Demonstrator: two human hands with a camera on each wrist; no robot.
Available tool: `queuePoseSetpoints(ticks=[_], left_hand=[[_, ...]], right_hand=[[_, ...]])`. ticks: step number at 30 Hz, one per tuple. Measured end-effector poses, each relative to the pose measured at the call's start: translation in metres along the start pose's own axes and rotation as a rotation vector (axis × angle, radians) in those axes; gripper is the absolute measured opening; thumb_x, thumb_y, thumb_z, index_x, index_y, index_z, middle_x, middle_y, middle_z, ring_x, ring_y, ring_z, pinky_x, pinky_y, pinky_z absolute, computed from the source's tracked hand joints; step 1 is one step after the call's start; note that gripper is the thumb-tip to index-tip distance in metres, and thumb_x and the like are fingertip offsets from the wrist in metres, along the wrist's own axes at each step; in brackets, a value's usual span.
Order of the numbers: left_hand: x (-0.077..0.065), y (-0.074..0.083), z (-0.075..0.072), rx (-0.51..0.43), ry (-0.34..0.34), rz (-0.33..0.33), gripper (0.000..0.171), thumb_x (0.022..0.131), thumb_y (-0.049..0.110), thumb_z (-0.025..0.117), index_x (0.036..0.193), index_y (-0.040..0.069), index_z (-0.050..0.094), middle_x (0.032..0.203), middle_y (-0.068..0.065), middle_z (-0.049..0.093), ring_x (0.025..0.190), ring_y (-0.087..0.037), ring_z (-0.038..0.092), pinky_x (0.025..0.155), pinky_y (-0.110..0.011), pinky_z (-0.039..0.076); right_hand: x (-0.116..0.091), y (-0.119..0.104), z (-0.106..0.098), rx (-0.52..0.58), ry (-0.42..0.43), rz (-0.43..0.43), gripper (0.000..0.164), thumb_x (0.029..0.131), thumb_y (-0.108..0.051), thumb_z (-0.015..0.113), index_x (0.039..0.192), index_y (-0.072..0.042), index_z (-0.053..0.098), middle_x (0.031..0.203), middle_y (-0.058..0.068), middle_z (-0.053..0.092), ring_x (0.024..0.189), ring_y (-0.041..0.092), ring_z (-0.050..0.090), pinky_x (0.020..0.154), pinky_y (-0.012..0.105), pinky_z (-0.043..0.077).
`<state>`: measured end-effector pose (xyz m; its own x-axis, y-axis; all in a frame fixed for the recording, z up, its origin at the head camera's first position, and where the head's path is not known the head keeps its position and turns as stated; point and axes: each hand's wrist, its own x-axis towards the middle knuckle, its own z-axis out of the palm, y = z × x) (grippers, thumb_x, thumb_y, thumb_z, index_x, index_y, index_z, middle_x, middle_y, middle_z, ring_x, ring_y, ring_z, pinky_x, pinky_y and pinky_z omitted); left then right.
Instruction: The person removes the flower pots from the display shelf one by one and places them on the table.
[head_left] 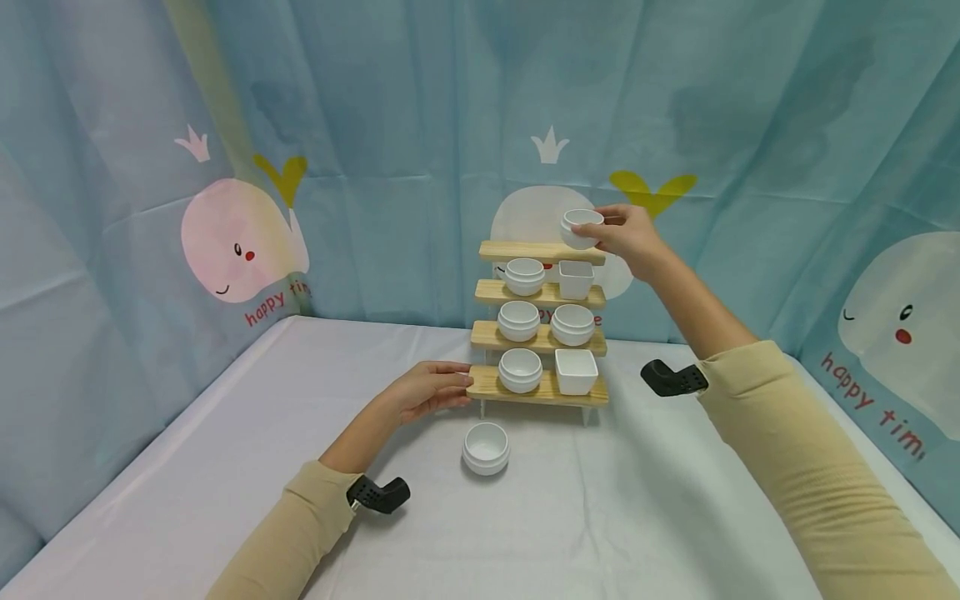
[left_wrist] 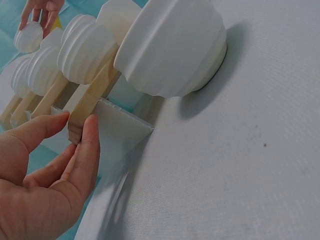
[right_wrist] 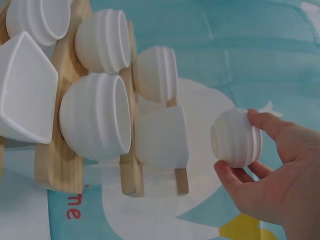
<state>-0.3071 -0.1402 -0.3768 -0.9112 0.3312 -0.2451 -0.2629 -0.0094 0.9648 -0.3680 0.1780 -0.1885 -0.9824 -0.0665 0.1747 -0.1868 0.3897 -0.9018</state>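
Note:
My right hand [head_left: 630,237] grips a small round white bowl [head_left: 581,231] by its side, above the right end of the top board [head_left: 525,251] of a stepped wooden rack. In the right wrist view, that bowl [right_wrist: 235,137] is between the thumb and fingers, apart from the rack. My left hand [head_left: 427,390] pinches the left end of the rack's lowest board [head_left: 536,395]; the left wrist view shows thumb and fingers on either side of this board [left_wrist: 90,102]. Another round white bowl [head_left: 486,450] sits upright on the table in front of the rack.
On the lower boards stand several white bowls, some round, like one at the lower left [head_left: 520,372], and two square: the bottom-right one [head_left: 576,372] and a higher one [head_left: 576,280]. A white cloth [head_left: 420,533] covers the table. Behind hangs a blue printed curtain [head_left: 390,167].

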Motion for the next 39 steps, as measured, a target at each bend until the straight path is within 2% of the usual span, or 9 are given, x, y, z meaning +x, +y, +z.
queuePoseSetpoints(ticks=[8, 14, 21, 30, 39], left_hand=[[0.000, 0.000, 0.002, 0.004, -0.004, 0.007, 0.050, 0.106, 0.003, 0.062, 0.151, -0.011, 0.046, 0.108, -0.010, 0.067, 0.082, -0.009, 0.072, 0.080, -0.021, 0.065], [0.000, 0.000, 0.002, 0.008, -0.004, 0.013, 0.051, 0.106, 0.002, 0.062, 0.152, -0.011, 0.045, 0.107, -0.009, 0.067, 0.081, -0.009, 0.072, 0.079, -0.020, 0.065], [-0.001, 0.000, 0.002, 0.005, 0.002, 0.014, 0.051, 0.105, 0.002, 0.062, 0.151, -0.011, 0.046, 0.107, -0.010, 0.067, 0.081, -0.009, 0.071, 0.079, -0.020, 0.065], [-0.002, 0.001, 0.001, 0.004, 0.008, 0.018, 0.052, 0.105, 0.002, 0.062, 0.152, -0.011, 0.045, 0.107, -0.010, 0.066, 0.081, -0.009, 0.071, 0.079, -0.020, 0.065], [0.000, 0.000, 0.001, 0.003, 0.001, 0.018, 0.052, 0.105, 0.002, 0.063, 0.152, -0.011, 0.045, 0.107, -0.011, 0.067, 0.081, -0.010, 0.071, 0.078, -0.020, 0.065]], right_hand=[[-0.009, 0.002, -0.001, 0.001, -0.014, -0.024, 0.068, 0.103, -0.024, 0.072, 0.157, 0.004, 0.042, 0.148, 0.020, 0.050, 0.120, 0.025, 0.057, 0.121, 0.044, 0.046], [-0.015, 0.004, 0.001, 0.002, -0.010, -0.029, 0.064, 0.103, -0.023, 0.071, 0.155, 0.003, 0.045, 0.147, 0.020, 0.053, 0.118, 0.024, 0.058, 0.121, 0.043, 0.047], [-0.022, 0.004, 0.005, 0.011, -0.017, -0.040, 0.061, 0.104, -0.021, 0.070, 0.155, 0.003, 0.046, 0.148, 0.021, 0.052, 0.124, 0.027, 0.057, 0.121, 0.042, 0.047], [-0.031, 0.003, 0.008, 0.036, -0.035, -0.057, 0.062, 0.103, -0.020, 0.071, 0.155, 0.003, 0.046, 0.146, 0.019, 0.053, 0.121, 0.024, 0.058, 0.120, 0.042, 0.048], [-0.039, 0.002, 0.008, 0.071, -0.041, -0.069, 0.062, 0.103, -0.018, 0.071, 0.155, 0.003, 0.046, 0.139, 0.013, 0.053, 0.112, 0.014, 0.059, 0.119, 0.039, 0.048]])
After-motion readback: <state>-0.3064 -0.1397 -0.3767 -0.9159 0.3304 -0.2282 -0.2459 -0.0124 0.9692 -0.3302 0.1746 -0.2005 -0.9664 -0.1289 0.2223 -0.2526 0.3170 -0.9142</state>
